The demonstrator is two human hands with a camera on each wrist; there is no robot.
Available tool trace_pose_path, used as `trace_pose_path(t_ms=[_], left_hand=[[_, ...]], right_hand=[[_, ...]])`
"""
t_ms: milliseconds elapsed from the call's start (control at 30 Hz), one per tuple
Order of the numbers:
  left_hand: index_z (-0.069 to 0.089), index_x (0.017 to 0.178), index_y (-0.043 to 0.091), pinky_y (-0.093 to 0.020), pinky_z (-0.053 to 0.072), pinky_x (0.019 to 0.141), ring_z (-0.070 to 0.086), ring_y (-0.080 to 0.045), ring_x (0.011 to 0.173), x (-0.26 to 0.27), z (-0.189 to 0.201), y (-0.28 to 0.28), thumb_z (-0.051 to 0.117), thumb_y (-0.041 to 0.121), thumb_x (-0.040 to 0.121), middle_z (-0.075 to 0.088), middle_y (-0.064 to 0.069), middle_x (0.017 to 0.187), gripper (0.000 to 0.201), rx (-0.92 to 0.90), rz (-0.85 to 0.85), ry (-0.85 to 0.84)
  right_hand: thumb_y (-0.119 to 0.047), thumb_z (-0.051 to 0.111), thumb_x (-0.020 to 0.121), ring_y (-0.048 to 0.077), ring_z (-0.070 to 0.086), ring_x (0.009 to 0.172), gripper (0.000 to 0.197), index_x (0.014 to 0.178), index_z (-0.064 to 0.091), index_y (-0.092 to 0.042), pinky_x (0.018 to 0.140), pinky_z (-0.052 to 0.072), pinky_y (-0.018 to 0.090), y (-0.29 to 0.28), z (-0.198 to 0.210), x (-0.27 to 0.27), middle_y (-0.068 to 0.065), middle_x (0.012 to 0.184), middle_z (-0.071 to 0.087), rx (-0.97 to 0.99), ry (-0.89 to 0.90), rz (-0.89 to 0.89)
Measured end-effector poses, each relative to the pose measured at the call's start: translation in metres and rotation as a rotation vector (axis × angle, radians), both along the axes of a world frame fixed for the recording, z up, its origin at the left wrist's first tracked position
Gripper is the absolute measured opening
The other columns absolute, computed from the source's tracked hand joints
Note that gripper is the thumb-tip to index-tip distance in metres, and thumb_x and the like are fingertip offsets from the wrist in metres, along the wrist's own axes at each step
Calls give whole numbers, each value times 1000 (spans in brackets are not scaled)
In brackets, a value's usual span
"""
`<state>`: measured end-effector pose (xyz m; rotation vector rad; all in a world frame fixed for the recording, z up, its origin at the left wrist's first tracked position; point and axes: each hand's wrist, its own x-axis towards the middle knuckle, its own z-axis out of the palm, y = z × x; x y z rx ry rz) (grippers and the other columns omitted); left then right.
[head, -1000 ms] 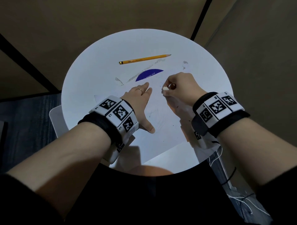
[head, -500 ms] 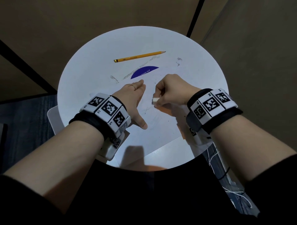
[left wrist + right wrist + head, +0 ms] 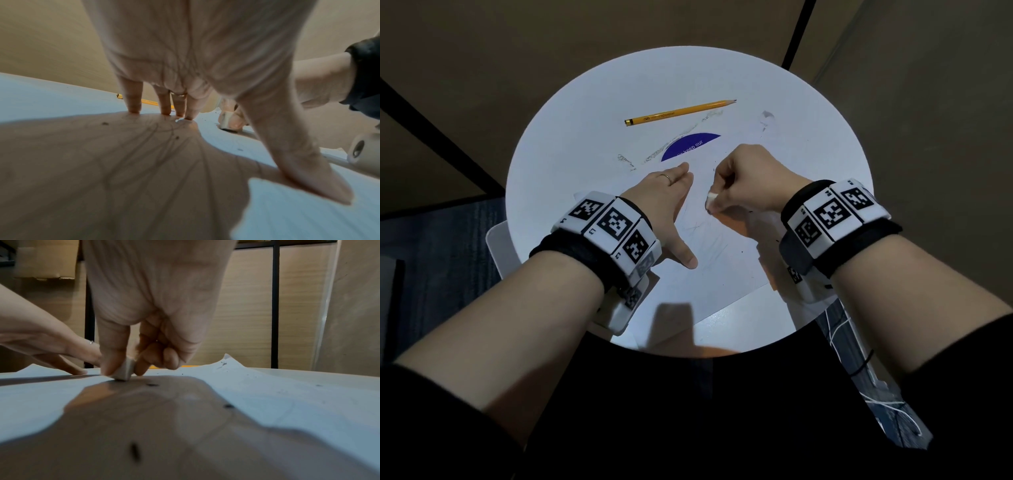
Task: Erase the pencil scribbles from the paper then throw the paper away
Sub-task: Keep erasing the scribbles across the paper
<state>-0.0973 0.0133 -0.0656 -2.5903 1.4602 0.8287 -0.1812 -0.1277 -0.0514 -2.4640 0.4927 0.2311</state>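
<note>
A white sheet of paper (image 3: 722,274) lies on the round white table (image 3: 571,144), with faint pencil scribbles (image 3: 709,240) near its middle. My left hand (image 3: 671,209) lies flat on the paper, fingers straight and thumb spread, to the left of the scribbles. My right hand (image 3: 743,185) pinches a small white eraser (image 3: 711,200) between thumb and fingers, its lower end on the paper. In the right wrist view the eraser (image 3: 125,371) touches the sheet (image 3: 267,394). The left wrist view shows the fingertips (image 3: 164,112) pressing on the paper (image 3: 308,219).
A yellow pencil (image 3: 681,112) lies at the far side of the table. A blue half-disc label (image 3: 690,147) shows beyond the paper's far edge. Dark eraser crumbs (image 3: 228,406) dot the sheet. A pale object (image 3: 500,246) sits below the table's left edge.
My right hand has drawn the eraser towards me and to the left across the paper over the past second. The left hand has stayed flat on the sheet.
</note>
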Motion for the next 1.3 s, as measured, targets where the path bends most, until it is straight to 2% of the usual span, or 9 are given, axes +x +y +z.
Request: trace_pose_path(t_ms=[200, 367, 533, 700, 833, 967, 1033, 1200, 1300], left_hand=[[-2, 151, 18, -29, 16, 114, -1, -11, 144, 0, -1, 1, 83, 55, 53, -12, 10, 157, 135, -6, -5, -1], [-4, 151, 19, -33, 17, 115, -1, -13, 145, -1, 0, -1, 81, 57, 55, -12, 9, 158, 134, 29, -17, -35], [-4, 151, 18, -31, 17, 114, -1, -13, 145, 0, 1, 0, 81, 58, 54, -12, 9, 158, 135, 25, -19, -37], [-4, 151, 18, -32, 18, 114, -1, -13, 145, -1, 2, -1, 81, 58, 56, -11, 9, 158, 133, 30, -19, -53], [-4, 151, 18, -31, 17, 114, 0, -13, 145, 0, 1, 0, 81, 58, 55, -11, 9, 158, 135, 26, -19, -44], [-3, 151, 18, -32, 19, 114, 1, -13, 145, 0, 0, 0, 82, 58, 54, -10, 9, 158, 135, 16, -18, -41], [-3, 151, 18, -34, 19, 114, 0, -13, 145, 0, 1, -1, 81, 58, 54, -10, 9, 158, 134, 25, -18, -51], [-3, 151, 18, -32, 19, 114, 0, -13, 145, 1, 0, 0, 81, 59, 54, -11, 9, 158, 135, 22, -26, -43], [-3, 151, 17, -33, 18, 114, 0, -14, 145, 1, -1, -1, 81, 59, 54, -10, 8, 158, 135, 18, -30, -41]], right_hand=[[-16, 77, 70, 10, 59, 70, 13, 71, 69, -6, 61, 44, 19, 9, 0, -3, 4, 80, 71, 44, 109, 139], [-14, 74, 74, 5, 53, 63, 12, 70, 65, -6, 55, 38, 8, 1, 0, 2, 7, 84, 71, -35, -26, 12], [-13, 77, 71, 9, 59, 69, 11, 69, 67, -8, 62, 44, 17, 8, 1, -3, 6, 82, 71, 74, 125, 124], [-15, 75, 73, 9, 58, 69, 12, 75, 70, -4, 58, 42, 14, 3, 0, 1, 7, 84, 71, 6, -8, -7], [-14, 76, 72, 11, 60, 72, 11, 69, 67, -8, 63, 44, 18, 9, 0, -2, 6, 82, 71, 57, 93, 114], [-13, 74, 72, -2, 55, 57, 9, 68, 66, -10, 52, 38, 3, 4, 0, 0, 0, 72, 66, 38, 23, 46], [-12, 73, 74, 1, 52, 58, 11, 68, 63, -9, 51, 37, 5, 1, 1, 2, 2, 74, 64, -22, -38, -8], [-14, 76, 71, 4, 55, 63, 15, 64, 63, -13, 55, 42, 12, 10, 1, -4, 3, 78, 68, 81, 138, 136], [-13, 74, 73, 6, 56, 65, 10, 69, 65, -10, 58, 43, 14, 6, 1, 0, 5, 81, 69, 44, 39, 46]])
